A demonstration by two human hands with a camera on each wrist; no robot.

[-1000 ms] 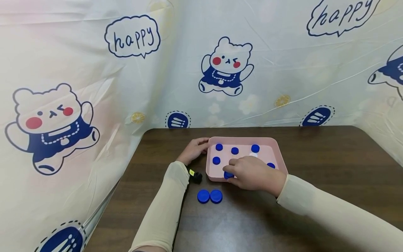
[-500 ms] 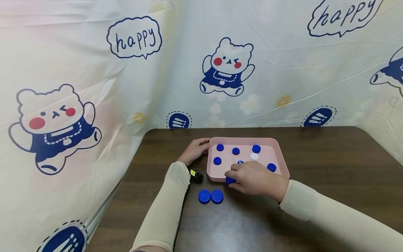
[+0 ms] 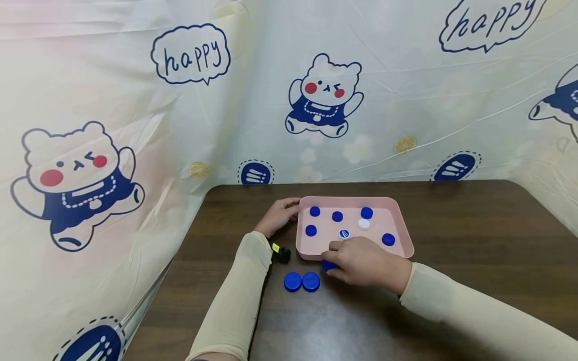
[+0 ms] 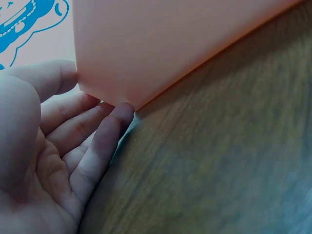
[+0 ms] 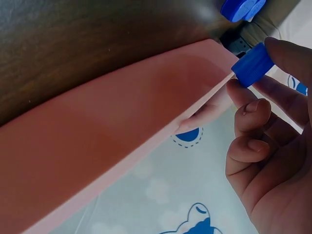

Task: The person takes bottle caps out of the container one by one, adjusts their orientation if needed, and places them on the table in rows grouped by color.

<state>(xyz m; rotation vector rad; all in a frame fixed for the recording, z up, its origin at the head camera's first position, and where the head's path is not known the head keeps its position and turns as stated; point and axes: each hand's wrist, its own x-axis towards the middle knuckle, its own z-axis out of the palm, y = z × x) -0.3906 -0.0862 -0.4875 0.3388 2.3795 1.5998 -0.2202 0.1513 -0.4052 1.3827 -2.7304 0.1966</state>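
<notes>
- Your right hand point(image 3: 361, 260) pinches a blue cap point(image 3: 328, 264) between thumb and finger, out at its fingertips; the other fingers curl in under the palm.
- From that hand, the two caps on the table point(image 3: 310, 282) lie to its left and a little closer to your body, side by side and seemingly touching. This is the relation that counts: the pinched cap sits between the near wall of the pink tray point(image 3: 309, 255) and that pair, and your right hand is the nearer one to them.
- Whether the pinched cap touches the tray wall, you cannot tell from these views.
- The tray's long axis runs crosswise, just beyond your right hand.
- Your left hand point(image 3: 276, 217) grips the tray by its left side, fingers bent about a corner, well apart from the pair.
- Beyond your right hand, inside the tray, are five loose blue caps point(image 3: 337, 216), a white disc point(image 3: 364, 224) and a white disc with a blue print point(image 3: 344, 233).
- The caps are short, round cylinders, plastic by the look of them; the tray is smooth, low-walled and round-cornered; the table point(image 3: 451, 215) has dark wood grain with a soft sheen.
</notes>
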